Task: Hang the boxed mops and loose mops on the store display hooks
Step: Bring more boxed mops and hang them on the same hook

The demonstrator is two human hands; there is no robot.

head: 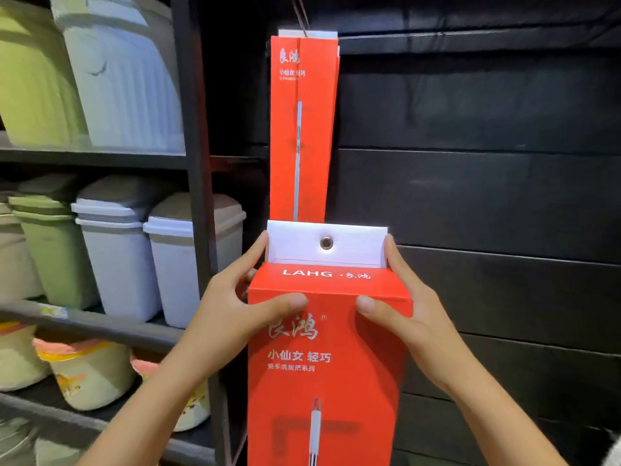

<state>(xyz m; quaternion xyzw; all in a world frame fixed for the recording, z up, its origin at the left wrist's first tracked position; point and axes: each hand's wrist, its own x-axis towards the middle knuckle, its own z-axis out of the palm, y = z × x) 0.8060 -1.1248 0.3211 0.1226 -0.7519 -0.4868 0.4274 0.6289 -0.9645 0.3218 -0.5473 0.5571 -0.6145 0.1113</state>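
I hold a tall red mop box (322, 364) upright in front of me, just below chest-high on the black slat wall. Its white top flap (356, 245) stands up and carries a metal eyelet (326, 243). My left hand (235, 304) grips the box's upper left corner, thumb on the front. My right hand (408, 307) grips the upper right corner the same way. Higher up, a second red mop box (304, 129) hangs on the wall from a thin hook wire (300, 13). No loose mops are in view.
The black slat wall (487, 196) fills the right side. A black shelf upright (198, 163) stands just left of the boxes. The shelves to the left carry pastel lidded bins (117, 243) and printed plastic tubs (87, 371).
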